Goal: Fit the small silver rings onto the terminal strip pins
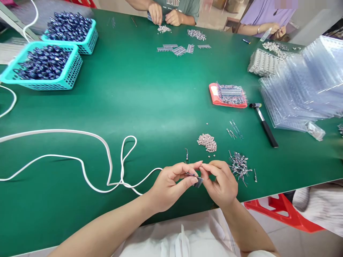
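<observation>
My left hand (170, 185) is closed, pinching a small dark comb-like strip (198, 183) between thumb and fingers. Right beside it, my right hand (222, 182) has thumb and forefinger pressed together at the strip's upper end; whatever tiny piece they hold is too small to name. Just beyond the hands lies a heap of small round pinkish-beige discs (207, 142), with a few strays around it. To the right of my right hand is a pile of small metallic parts with thin wire legs (239, 165). One similar part (187, 154) lies behind my left hand.
White cables (80, 131) loop across the green table (150, 96) at left. Two turquoise baskets (64, 84) hold shiny dark-blue pieces. A hammer (264, 125), a red packet (214, 94) topped with strips and stacked clear plastic trays (297, 92) lie right. Two people work opposite.
</observation>
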Available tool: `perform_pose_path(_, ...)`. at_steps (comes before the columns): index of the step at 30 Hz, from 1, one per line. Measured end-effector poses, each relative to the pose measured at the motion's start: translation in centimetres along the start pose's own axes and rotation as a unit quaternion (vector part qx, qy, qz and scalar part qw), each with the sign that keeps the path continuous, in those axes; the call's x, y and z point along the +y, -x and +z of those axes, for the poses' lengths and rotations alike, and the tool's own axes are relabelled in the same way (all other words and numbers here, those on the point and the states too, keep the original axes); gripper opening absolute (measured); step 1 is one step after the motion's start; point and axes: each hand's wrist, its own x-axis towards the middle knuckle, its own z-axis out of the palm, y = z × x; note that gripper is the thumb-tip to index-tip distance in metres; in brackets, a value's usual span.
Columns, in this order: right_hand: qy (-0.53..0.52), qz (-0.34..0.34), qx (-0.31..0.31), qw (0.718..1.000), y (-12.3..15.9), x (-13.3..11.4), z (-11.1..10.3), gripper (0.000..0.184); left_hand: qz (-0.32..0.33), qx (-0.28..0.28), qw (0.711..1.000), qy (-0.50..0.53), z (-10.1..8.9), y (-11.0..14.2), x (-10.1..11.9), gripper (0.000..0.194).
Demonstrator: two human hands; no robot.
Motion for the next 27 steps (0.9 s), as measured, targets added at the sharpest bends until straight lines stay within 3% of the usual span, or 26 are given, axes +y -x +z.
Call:
perform_pose_path(5,-0.015,-0.005,-0.002,1.000,0.0,0.1,-0.3,0.025,-0.032,0.015,0.998,0.053,0.1,-0.3,0.3,0.007)
perform_pose_path(11,-0.186,0.118,-0.050,0.974,0.1,-0.3,-0.4,0.018,-0.052,0.091,0.991,0.083,-0.3,-0.9,0.3,0.013)
perform_pose_path(14,-0.231,0.148,-0.055,0.960,0.2,-0.5,-0.2,0.018,-0.049,0.107,0.988,0.097,-0.4,-1.1,0.0,0.015)
perform_pose_path(27,-0.243,0.158,-0.061,0.955,0.7,-0.1,0.1,0.028,-0.030,0.108,0.991,0.076,-0.3,-1.1,-0.7,0.009)
